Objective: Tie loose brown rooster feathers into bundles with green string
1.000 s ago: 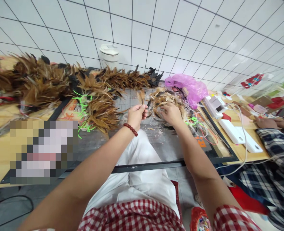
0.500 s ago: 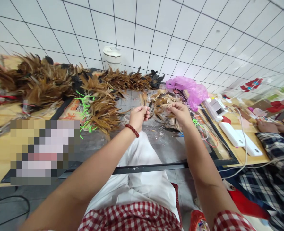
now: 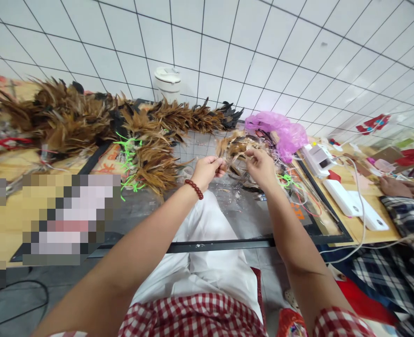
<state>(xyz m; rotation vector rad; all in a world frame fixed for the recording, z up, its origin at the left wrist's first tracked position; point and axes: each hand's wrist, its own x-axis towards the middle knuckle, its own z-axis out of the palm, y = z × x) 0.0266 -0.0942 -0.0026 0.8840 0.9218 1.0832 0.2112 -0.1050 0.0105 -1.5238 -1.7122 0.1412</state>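
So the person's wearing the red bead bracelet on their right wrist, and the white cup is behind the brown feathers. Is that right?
Not quite: the head view shows the red bead bracelet on the wrist of the left hand. The white cup is indeed behind the brown feathers.

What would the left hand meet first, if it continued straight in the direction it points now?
The left hand would probably meet the feather pile first, though the depth between them is hard to judge here.
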